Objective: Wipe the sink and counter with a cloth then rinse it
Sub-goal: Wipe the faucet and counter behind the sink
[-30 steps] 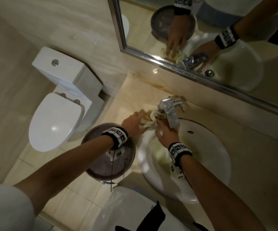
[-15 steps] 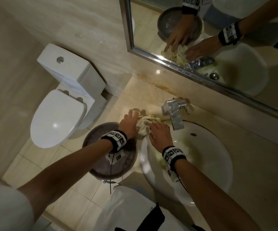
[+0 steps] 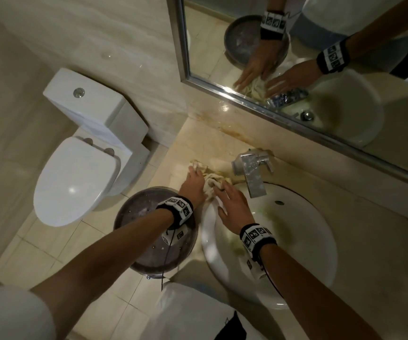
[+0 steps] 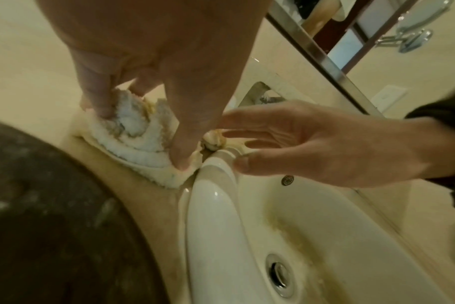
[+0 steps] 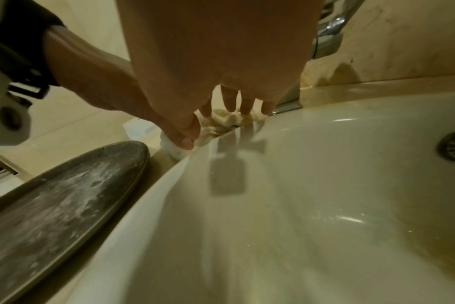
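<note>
nearest the camera, two bare forearms reach forward, each with a black-and-white patterned wristband. below the left forearm stands a round dark bin lid, dusty and speckled, just beside the sink's left rim. the white oval sink is set into the beige counter; its bowl shows yellowish staining, with the drain at the bottom and a small overflow hole in the far wall.

the right hand hovers over the sink's upper left rim with fingers straight and spread, holding nothing; in the left wrist view its fingertips sit just beside the cloth's edge, and whether they touch it i cannot tell. the left hand is on the counter just past the rim, its fingers and thumb pressing down on the bunched cloth and curled into its folds. the cloth is a pale, stained terry towel, crumpled on the counter at the sink's top left edge, between the two hands and left of the faucet.

the chrome faucet stands behind the sink, spout angled over the bowl. beyond it the counter carries brownish streaks along the wall joint. a framed mirror above reflects both hands and the cloth. to the far left sits a white toilet, lid shut, on a tiled floor.
</note>
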`<act>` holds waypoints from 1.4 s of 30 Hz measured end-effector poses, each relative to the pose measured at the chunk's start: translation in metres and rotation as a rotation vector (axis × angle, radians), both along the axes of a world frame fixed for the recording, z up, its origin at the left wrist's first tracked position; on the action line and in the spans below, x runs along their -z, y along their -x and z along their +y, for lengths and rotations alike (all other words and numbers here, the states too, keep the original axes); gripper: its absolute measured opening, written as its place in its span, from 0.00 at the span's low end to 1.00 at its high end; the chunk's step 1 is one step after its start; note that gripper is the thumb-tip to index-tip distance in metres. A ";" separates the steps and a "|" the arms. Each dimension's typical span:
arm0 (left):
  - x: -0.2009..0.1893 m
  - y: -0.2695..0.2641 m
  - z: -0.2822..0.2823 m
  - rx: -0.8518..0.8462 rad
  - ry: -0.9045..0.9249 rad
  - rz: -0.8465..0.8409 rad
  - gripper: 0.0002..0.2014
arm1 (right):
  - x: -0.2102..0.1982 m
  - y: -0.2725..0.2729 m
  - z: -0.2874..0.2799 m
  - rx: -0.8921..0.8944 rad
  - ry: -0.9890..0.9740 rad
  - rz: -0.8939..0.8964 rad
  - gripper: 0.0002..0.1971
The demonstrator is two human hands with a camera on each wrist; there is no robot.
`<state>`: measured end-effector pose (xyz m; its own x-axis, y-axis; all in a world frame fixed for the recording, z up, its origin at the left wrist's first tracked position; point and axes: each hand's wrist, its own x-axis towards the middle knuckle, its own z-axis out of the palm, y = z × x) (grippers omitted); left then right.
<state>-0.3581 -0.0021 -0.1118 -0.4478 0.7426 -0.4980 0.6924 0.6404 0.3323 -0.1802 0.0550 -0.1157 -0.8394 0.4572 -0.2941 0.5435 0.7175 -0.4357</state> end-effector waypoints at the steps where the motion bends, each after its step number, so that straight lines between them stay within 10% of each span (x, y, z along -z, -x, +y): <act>1: -0.003 0.007 0.006 0.031 -0.003 -0.009 0.43 | 0.001 -0.005 0.002 -0.015 0.000 -0.011 0.37; 17: -0.020 0.039 0.119 0.221 -0.197 -0.025 0.26 | -0.003 -0.090 0.033 0.017 -0.104 0.053 0.33; 24: -0.010 0.040 0.134 0.552 -0.185 0.005 0.26 | 0.002 -0.112 0.038 0.094 -0.052 0.104 0.27; 29: -0.013 0.052 0.116 0.529 -0.192 0.131 0.44 | 0.000 -0.113 0.050 0.153 -0.053 0.079 0.25; 42: -0.012 -0.014 0.004 0.409 -0.188 0.049 0.25 | -0.011 -0.093 0.009 0.365 0.303 0.147 0.25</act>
